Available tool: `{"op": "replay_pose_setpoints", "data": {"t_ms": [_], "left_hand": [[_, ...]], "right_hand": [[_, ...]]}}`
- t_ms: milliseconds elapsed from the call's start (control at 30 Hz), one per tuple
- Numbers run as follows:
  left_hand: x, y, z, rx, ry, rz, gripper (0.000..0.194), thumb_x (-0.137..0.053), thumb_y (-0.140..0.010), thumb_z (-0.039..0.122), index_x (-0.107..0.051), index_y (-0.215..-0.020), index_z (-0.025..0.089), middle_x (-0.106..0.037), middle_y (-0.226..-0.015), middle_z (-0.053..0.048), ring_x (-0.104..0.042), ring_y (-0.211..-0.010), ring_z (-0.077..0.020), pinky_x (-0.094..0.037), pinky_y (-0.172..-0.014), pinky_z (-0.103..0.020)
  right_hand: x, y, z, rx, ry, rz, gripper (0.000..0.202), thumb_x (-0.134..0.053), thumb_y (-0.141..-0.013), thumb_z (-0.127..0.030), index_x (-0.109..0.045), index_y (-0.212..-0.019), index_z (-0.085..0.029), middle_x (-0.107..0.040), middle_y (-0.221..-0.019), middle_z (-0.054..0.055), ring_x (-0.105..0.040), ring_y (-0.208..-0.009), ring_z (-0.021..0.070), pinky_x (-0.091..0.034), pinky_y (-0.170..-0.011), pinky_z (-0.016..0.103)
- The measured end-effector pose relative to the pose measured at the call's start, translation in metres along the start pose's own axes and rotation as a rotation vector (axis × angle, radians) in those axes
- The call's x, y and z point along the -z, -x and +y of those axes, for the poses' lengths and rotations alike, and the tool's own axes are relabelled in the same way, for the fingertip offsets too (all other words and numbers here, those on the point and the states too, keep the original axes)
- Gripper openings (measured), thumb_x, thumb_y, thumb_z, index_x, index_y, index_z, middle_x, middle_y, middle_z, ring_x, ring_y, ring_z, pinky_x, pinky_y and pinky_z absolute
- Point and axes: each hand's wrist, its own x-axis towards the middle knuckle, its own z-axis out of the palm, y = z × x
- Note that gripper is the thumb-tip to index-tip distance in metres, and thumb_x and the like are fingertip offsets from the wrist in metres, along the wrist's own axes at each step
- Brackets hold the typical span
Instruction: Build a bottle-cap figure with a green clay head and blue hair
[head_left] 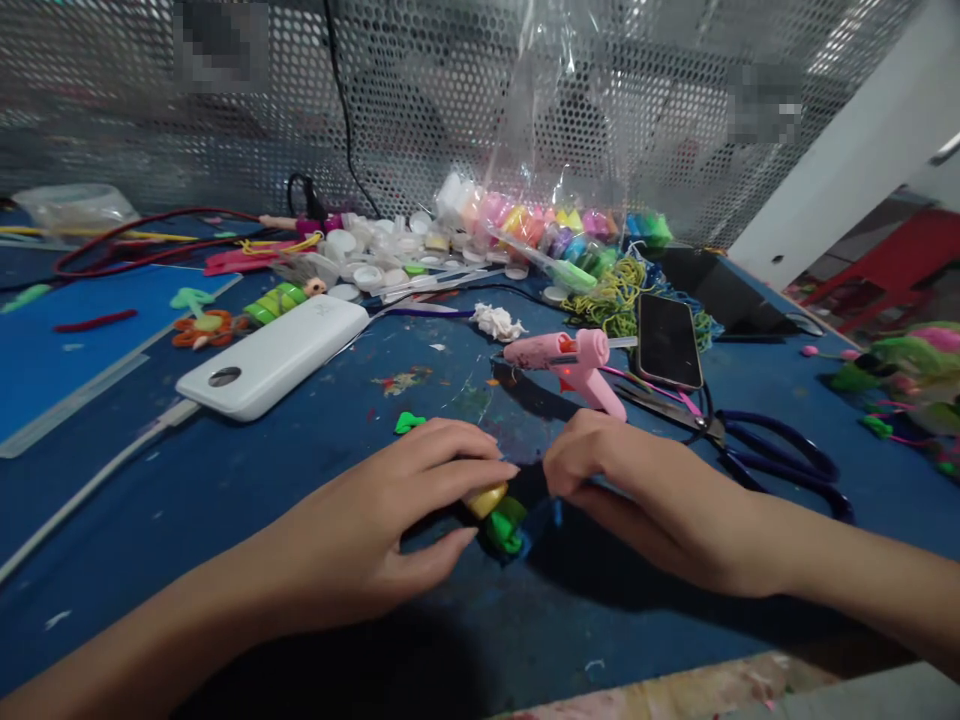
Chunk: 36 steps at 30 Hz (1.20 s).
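Observation:
My left hand [420,500] rests low over the blue table, its fingers and thumb curved around a small rounded yellow piece [489,498] that they partly cover. Against that piece, on the table, lies a crumpled green piece [504,530], soft-looking like clay. To the right, my right hand [637,490] is closed, fingertips pressed together and turned down; anything in them is hidden. Another small green scrap [409,422] lies just beyond my left fingers. A pink hot glue gun [562,358] lies on its side beyond my right hand.
Blue-handled scissors [772,440] and a phone [670,340] lie on the right. On the left are a white power bank [277,355] with a cable and a blue board [97,340]. White lids [367,275], yarn [615,295] and bagged coloured clay [525,225] crowd the back against perforated metal.

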Motion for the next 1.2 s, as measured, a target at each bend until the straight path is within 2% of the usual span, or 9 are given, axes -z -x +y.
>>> {"op": "replay_pose_setpoints", "data": {"t_ms": [133,300,467,767,967,1067,1200], "left_hand": [[-0.003,-0.006,0.008,0.114,0.091,0.089,0.033,-0.057,-0.078,0.015,-0.064,-0.110,0.023,-0.065,-0.112,-0.005,-0.060,-0.105,-0.0199,-0.048,-0.091,-0.029],[-0.011,-0.014,0.014,0.269,0.195,0.215,0.017,-0.058,-0.080,0.020,-0.066,-0.094,0.024,-0.067,-0.098,0.000,-0.063,-0.092,-0.0166,-0.048,-0.082,-0.025],[-0.021,-0.015,0.018,0.375,0.217,0.286,0.013,-0.060,-0.079,0.021,-0.064,-0.091,0.026,-0.065,-0.097,0.002,-0.062,-0.091,-0.0159,-0.047,-0.079,-0.025],[-0.022,-0.014,0.020,0.337,0.162,0.282,0.022,-0.069,-0.071,0.022,-0.062,-0.092,0.025,-0.065,-0.097,0.002,-0.061,-0.090,-0.0175,-0.046,-0.079,-0.028],[-0.020,-0.015,0.022,0.337,0.124,0.255,0.025,-0.068,-0.071,0.022,-0.060,-0.095,0.025,-0.063,-0.100,0.002,-0.060,-0.092,-0.0162,-0.045,-0.081,-0.027],[-0.019,-0.015,0.023,0.338,0.148,0.248,0.022,-0.067,-0.073,0.022,-0.061,-0.094,0.025,-0.064,-0.098,0.002,-0.060,-0.091,-0.0163,-0.045,-0.080,-0.027],[-0.021,-0.015,0.025,0.347,0.210,0.325,0.017,-0.062,-0.074,0.019,-0.062,-0.091,0.024,-0.063,-0.094,0.003,-0.060,-0.088,-0.0154,-0.044,-0.078,-0.026]], "right_hand": [[-0.017,-0.007,0.009,0.097,0.060,-0.005,0.013,-0.040,-0.095,-0.013,-0.051,-0.093,-0.019,-0.061,-0.084,0.004,-0.054,-0.078,0.0141,-0.049,-0.070,0.026],[-0.028,0.002,0.022,0.153,0.066,0.044,0.022,-0.047,-0.093,-0.011,-0.054,-0.114,-0.015,-0.065,-0.093,0.007,-0.056,-0.086,0.0144,-0.049,-0.077,0.027],[-0.026,0.009,0.024,0.228,0.070,0.072,0.018,-0.047,-0.092,-0.008,-0.059,-0.105,-0.010,-0.066,-0.093,0.012,-0.058,-0.086,0.0176,-0.050,-0.075,0.031],[-0.023,0.010,0.021,0.239,0.180,0.036,0.021,-0.043,-0.096,-0.013,-0.063,-0.101,-0.011,-0.069,-0.091,0.010,-0.059,-0.084,0.0189,-0.048,-0.074,0.032],[-0.021,0.007,0.016,0.232,0.224,0.021,0.026,-0.041,-0.097,-0.014,-0.066,-0.094,-0.009,-0.070,-0.087,0.007,-0.058,-0.079,0.0172,-0.049,-0.070,0.030],[-0.019,0.007,0.014,0.309,0.291,0.041,0.022,-0.044,-0.095,-0.011,-0.066,-0.093,-0.009,-0.070,-0.084,0.009,-0.059,-0.078,0.0189,-0.049,-0.066,0.032],[-0.020,0.007,0.015,0.389,0.364,0.077,0.019,-0.046,-0.093,-0.010,-0.065,-0.093,-0.008,-0.070,-0.082,0.011,-0.060,-0.076,0.0202,-0.050,-0.063,0.033]]}}
